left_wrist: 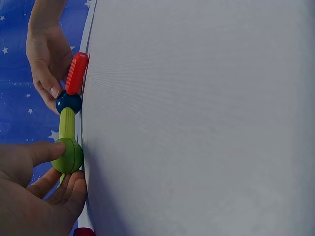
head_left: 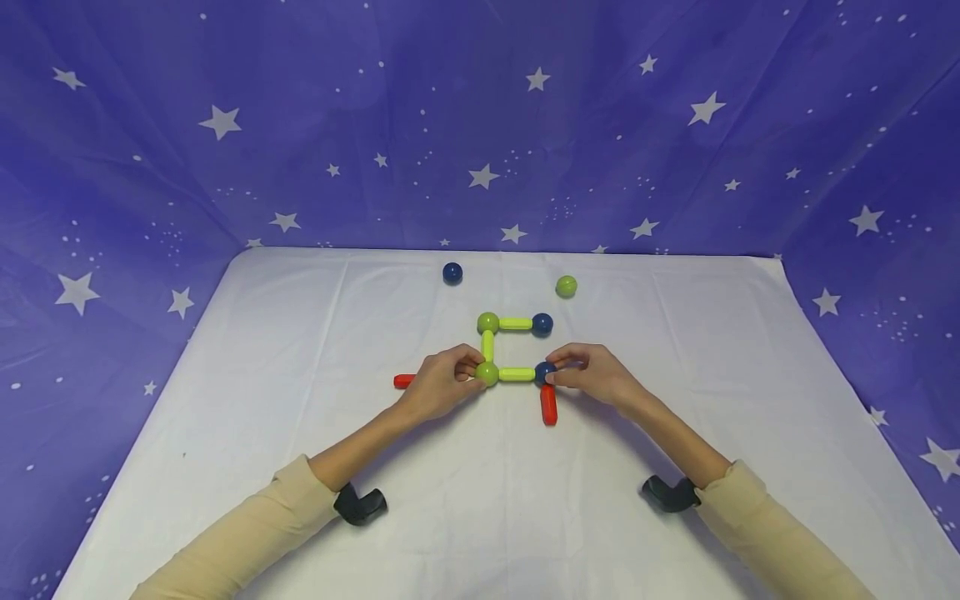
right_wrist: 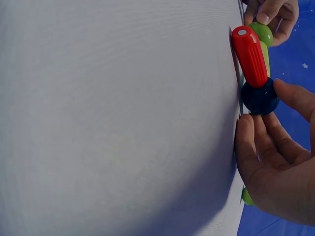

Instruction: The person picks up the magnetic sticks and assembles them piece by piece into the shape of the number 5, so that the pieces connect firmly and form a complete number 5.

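Observation:
My left hand (head_left: 441,385) pinches the near green ball (head_left: 487,374) of a joined ball-and-rod piece. With my right hand (head_left: 596,373) I pinch the near blue ball (head_left: 543,372) between thumb and fingers. A yellow-green rod (head_left: 517,374) links these two balls. From the held green ball another yellow-green rod (head_left: 488,345) runs back to a far green ball (head_left: 488,322), and a third rod (head_left: 515,323) joins that to a far blue ball (head_left: 542,324). A red rod (right_wrist: 250,56) sticks out from the held blue ball toward my body.
Behind the piece lie a loose blue ball (head_left: 452,273) and a loose green ball (head_left: 566,287). Another red rod (head_left: 404,381) shows left of my left hand, partly hidden by it. A white cloth (head_left: 480,517) covers the table; a starry purple backdrop (head_left: 480,125) surrounds it.

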A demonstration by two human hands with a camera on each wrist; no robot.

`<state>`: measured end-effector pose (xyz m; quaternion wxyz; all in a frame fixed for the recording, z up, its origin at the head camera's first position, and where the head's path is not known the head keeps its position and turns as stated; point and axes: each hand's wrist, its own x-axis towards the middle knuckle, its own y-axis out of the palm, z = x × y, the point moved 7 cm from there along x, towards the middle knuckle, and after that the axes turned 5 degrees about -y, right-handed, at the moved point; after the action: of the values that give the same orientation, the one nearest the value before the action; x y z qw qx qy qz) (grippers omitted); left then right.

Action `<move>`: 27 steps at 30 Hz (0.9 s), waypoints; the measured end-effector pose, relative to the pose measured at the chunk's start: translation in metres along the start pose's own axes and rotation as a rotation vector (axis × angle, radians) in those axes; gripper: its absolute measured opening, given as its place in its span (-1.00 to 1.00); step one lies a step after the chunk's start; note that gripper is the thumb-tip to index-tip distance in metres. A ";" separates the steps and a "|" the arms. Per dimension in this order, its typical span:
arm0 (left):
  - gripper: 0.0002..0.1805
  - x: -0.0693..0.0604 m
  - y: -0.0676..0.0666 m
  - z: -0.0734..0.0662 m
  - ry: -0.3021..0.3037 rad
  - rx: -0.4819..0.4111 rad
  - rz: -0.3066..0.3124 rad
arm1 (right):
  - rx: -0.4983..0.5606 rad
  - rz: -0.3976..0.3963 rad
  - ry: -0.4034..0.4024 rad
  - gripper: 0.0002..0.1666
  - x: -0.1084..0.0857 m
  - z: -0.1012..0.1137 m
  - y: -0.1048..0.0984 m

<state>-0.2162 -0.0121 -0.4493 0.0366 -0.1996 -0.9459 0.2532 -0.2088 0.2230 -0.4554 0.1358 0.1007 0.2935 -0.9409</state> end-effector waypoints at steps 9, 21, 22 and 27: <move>-0.70 0.000 0.000 0.000 0.021 0.002 0.009 | 0.013 0.026 -0.013 -0.59 0.002 0.001 -0.001; -0.70 -0.001 -0.001 -0.003 0.004 -0.007 0.007 | 0.103 -0.081 -0.030 -0.55 0.030 -0.003 -0.029; -0.70 -0.002 -0.001 -0.003 0.004 -0.008 0.006 | 0.117 -0.106 -0.036 -0.54 0.034 -0.003 -0.034; -0.70 -0.001 0.000 -0.002 0.006 -0.007 0.007 | 0.125 -0.238 -0.050 -0.48 0.053 -0.003 -0.055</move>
<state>-0.2152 -0.0117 -0.4478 0.0375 -0.2040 -0.9460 0.2493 -0.2755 0.2583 -0.4435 0.0239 0.0499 0.2406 -0.9690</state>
